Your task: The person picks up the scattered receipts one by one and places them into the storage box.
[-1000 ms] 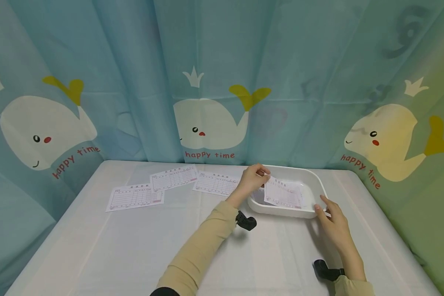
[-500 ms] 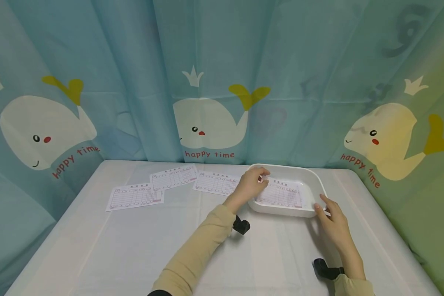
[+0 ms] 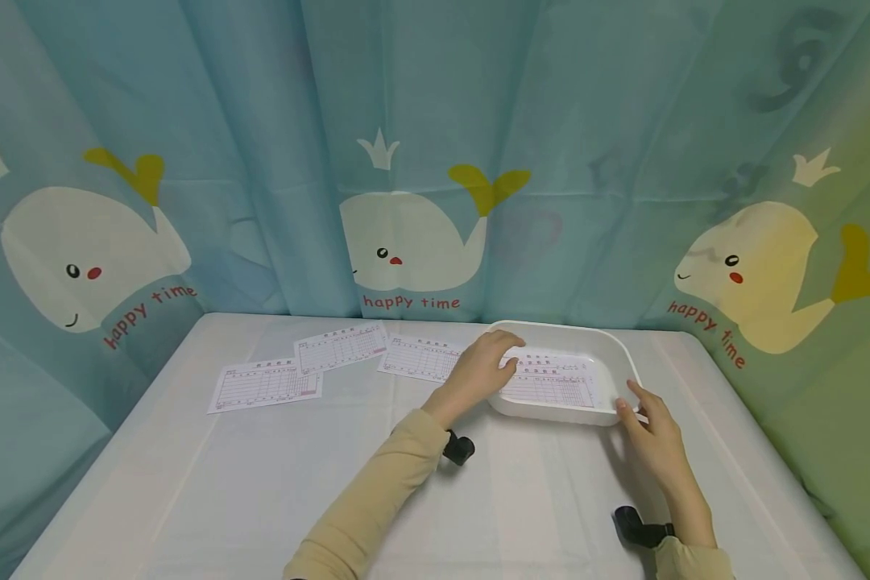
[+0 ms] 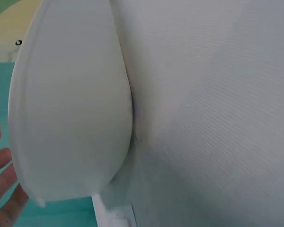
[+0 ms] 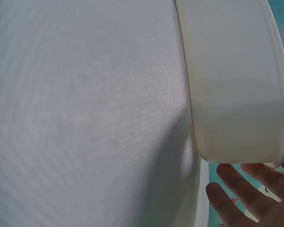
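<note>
In the head view a white plastic tray (image 3: 565, 416) stands at the back right of the table, with printed paper forms (image 3: 554, 390) lying overlapped inside it. My left hand (image 3: 482, 362) is over the tray's left end with its fingers loosely bent and nothing seen between them; in the left wrist view its fingers (image 4: 2, 182) show beside the tray wall (image 4: 71, 104). At the tray's front right corner my right hand (image 3: 656, 439) holds the rim, thumb and fingers on either side. Some fingers (image 5: 241, 189) of it spread beside the tray's end in the right wrist view.
Three more printed forms lie left of the tray: one at the far left (image 3: 261, 387), a tilted one (image 3: 341, 346) overlapping it, and one (image 3: 416, 358) partly behind my left hand. A whale-print curtain (image 3: 420, 161) hangs along the table's back edge.
The form that my left hand pinched over the tray now lies flat among the others inside. That hand has let go and drawn back slightly left. My right hand stays at the tray corner.
</note>
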A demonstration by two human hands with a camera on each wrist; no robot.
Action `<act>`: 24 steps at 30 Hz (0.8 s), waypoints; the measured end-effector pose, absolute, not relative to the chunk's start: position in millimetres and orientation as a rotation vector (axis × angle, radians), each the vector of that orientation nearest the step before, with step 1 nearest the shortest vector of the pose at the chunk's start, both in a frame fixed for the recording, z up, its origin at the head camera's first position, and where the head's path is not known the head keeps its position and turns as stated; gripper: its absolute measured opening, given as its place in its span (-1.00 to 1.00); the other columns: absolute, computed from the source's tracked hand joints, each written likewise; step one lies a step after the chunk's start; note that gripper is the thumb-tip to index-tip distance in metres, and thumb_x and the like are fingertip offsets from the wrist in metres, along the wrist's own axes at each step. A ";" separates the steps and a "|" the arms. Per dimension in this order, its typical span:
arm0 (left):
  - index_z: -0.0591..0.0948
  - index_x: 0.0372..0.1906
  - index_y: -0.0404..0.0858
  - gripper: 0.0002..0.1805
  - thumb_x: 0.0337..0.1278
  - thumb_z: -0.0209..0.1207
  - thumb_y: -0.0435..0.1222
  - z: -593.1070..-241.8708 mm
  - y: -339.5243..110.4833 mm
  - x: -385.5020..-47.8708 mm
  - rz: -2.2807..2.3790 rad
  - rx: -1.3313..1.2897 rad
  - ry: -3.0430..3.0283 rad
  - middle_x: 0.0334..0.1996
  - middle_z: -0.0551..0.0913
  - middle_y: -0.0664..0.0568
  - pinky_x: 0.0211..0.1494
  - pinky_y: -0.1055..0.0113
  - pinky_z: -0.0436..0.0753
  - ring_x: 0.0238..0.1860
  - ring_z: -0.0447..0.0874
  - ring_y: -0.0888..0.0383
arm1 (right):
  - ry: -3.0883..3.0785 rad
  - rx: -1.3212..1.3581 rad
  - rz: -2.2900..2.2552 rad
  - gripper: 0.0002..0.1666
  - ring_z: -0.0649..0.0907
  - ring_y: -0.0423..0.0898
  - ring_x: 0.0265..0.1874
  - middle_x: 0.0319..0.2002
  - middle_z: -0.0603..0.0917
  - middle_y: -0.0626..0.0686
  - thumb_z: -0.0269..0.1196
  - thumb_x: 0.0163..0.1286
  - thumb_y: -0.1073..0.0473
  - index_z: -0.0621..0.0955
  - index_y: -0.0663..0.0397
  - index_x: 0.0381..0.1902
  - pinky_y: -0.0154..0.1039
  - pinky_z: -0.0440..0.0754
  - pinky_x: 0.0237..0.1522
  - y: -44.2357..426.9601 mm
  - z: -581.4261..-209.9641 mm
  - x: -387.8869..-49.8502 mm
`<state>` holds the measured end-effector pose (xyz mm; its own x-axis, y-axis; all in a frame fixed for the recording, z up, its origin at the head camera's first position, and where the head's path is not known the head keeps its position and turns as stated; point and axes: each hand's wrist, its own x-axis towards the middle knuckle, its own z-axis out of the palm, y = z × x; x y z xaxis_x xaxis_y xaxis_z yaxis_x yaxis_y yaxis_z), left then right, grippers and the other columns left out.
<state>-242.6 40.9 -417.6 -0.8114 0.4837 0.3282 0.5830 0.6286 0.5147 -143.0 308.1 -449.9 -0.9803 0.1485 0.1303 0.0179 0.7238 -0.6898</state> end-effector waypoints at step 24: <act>0.61 0.07 -0.14 -0.70 0.25 0.12 -0.33 -428.1 -37.8 -225.9 -1.135 -0.643 -2.528 0.05 0.65 0.05 0.13 0.17 0.60 0.11 0.59 0.09 | -2.749 -0.139 1.085 -0.31 0.35 0.38 0.18 0.34 0.22 0.47 -0.03 0.52 -0.02 0.19 0.32 0.42 0.32 0.39 0.19 307.5 -449.1 -143.4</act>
<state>-225.9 -37.8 -428.1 -0.8564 0.2759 0.4364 0.5095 0.5886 0.6276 -143.4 307.5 -449.1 -0.9789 0.1532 0.1353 0.0195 0.7289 -0.6843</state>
